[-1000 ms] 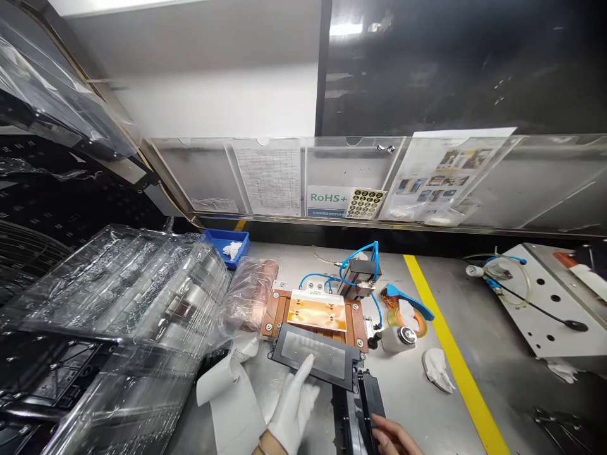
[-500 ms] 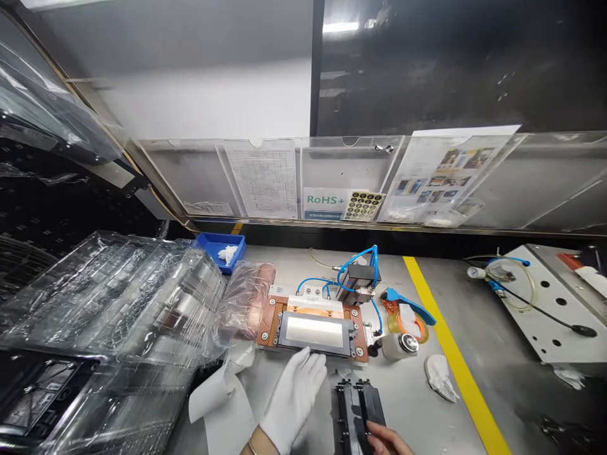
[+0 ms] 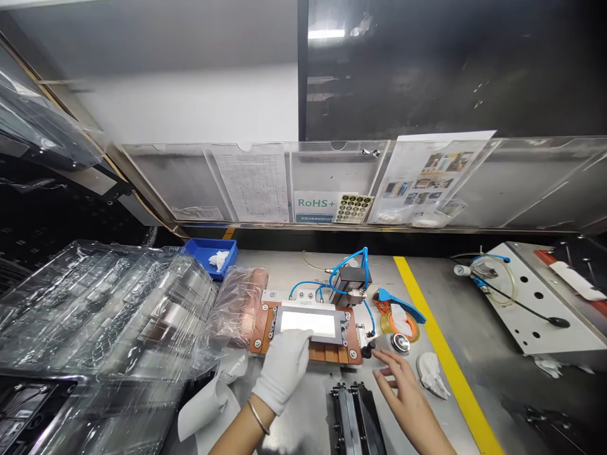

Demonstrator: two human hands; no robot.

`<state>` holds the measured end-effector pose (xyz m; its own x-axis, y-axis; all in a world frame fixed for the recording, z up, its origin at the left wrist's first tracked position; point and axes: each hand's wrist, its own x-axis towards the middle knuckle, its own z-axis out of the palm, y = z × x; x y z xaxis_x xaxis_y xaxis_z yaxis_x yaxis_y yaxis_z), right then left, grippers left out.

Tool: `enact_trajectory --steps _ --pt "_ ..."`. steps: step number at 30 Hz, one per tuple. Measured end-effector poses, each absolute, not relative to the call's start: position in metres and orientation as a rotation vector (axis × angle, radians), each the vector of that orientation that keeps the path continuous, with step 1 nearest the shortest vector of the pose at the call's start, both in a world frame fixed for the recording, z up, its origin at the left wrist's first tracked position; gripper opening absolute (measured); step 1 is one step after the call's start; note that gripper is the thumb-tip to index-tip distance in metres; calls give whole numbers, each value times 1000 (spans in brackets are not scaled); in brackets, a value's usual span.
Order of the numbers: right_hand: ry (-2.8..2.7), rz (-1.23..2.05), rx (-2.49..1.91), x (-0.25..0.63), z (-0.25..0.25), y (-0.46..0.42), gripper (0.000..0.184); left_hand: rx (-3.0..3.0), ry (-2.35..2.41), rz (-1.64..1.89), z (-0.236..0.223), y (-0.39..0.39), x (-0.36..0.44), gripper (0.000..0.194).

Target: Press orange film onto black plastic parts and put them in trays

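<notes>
My left hand, in a white glove, is closed at the front edge of a flat panel with a grey border and bright silver middle. The thumb is partly hidden. The panel lies over the rear of a brown fixture, and brown base shows in front of it. My bare right hand is open, fingers spread, close to a black knob at the fixture's right side; I cannot tell whether they touch. Two long black parts lie side by side in front of the fixture.
Stacked clear plastic trays and a wrapped copper-coloured bundle stand left. A blue bin sits behind. Right of the fixture are a bottle, tape rolls, a crumpled white cloth and a grey box.
My left hand has moved from in front of the fixture onto the panel, which has shifted back. My right hand has left the black parts and risen toward the knob.
</notes>
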<state>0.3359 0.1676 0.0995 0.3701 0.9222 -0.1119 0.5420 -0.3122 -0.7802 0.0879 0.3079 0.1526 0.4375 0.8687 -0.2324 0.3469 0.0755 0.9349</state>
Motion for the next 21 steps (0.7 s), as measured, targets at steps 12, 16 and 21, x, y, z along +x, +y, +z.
enact_trajectory --steps 12,16,21 --pt "-1550 724 -2190 350 131 217 34 1690 1048 684 132 312 100 57" --pt "-1520 749 -2220 350 136 222 33 1951 1266 667 138 320 74 71" --pt "-1378 881 -2113 336 130 239 41 1575 1508 663 138 343 39 59"
